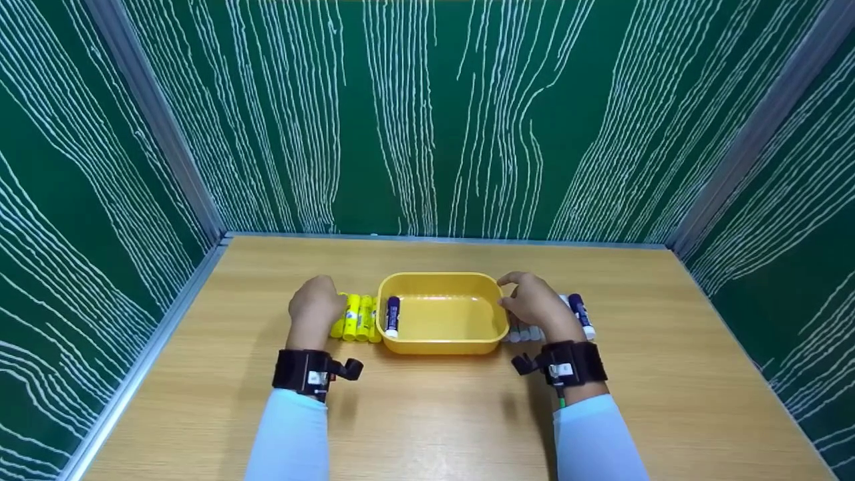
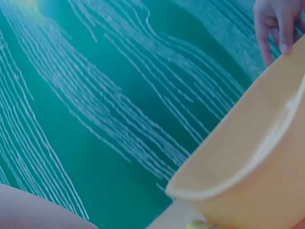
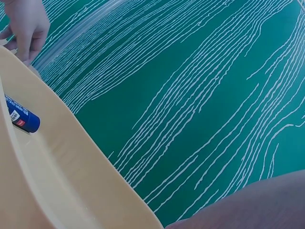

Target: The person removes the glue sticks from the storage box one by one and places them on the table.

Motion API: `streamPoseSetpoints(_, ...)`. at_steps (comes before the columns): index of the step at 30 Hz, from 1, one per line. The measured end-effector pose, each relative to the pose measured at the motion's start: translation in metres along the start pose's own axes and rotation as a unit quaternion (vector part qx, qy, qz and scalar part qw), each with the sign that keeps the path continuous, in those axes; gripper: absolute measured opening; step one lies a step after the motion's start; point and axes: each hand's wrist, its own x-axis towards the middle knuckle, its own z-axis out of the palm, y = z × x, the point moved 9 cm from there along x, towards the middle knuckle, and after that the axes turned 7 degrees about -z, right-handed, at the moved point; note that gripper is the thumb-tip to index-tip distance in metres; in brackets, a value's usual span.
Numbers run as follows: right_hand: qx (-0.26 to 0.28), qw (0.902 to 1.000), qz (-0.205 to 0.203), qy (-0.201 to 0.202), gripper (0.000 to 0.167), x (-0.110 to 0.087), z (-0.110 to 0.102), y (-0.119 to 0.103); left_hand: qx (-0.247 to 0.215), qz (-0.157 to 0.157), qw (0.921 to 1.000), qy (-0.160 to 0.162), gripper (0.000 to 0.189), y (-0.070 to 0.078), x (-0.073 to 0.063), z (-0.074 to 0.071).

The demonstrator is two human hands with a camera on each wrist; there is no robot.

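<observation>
A yellow plastic tray (image 1: 443,347) sits between the two hands, with one purple glue stick (image 1: 393,315) upright in line with its left wall. Left of the tray lies a row of yellow sticks (image 1: 357,318). My left hand (image 1: 316,304) is over the row's left end, fingers bent downward. Its fingertips are hidden in the head view, so I cannot tell whether they pinch a stick. At the tray's right rim is my right hand (image 1: 536,306), thumb and index finger spread apart. Partly beneath it lie several pale-ended sticks (image 1: 525,332), with a purple-and-white glue stick (image 1: 581,315) at the far end.
The wooden table (image 1: 427,414) ends at a metal frame along its back and left sides. Green panels (image 1: 454,120) with white wavy lines stand behind and to both sides. Each wrist wears a black camera band (image 1: 304,369).
</observation>
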Motion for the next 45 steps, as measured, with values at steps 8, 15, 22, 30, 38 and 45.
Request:
streamPoseSetpoints(8,0.001,1.0,-0.004,-0.001,0.051,0.001,0.0,0.0,-0.024,0.028,0.9993,0.005,0.034,0.042,-0.026,-0.002)
streamPoseSetpoints(15,0.005,1.0,0.004,-0.004,0.051,0.0,0.0,0.001,-0.013,0.054,0.9982,0.024,0.029,0.08,-0.052,0.01)
streamPoseSetpoints(22,0.007,1.0,0.005,-0.003,0.052,-0.001,-0.001,0.001,0.028,0.095,0.9945,0.032,0.033,0.106,-0.067,0.034)
streamPoseSetpoints(30,0.0,0.9998,-0.021,0.006,0.049,0.001,-0.001,0.0,0.07,0.104,0.9916,0.032,0.02,0.115,-0.069,0.055)
streamPoseSetpoints(38,0.009,1.0,-0.004,0.0,0.05,0.0,0.001,0.001,0.096,0.112,0.9881,0.043,0.018,0.116,-0.068,0.062)
streamPoseSetpoints(45,0.011,0.9999,0.002,-0.005,0.05,0.0,0.001,0.002,0.067,0.156,0.9829,0.073,0.016,0.116,-0.065,0.061)
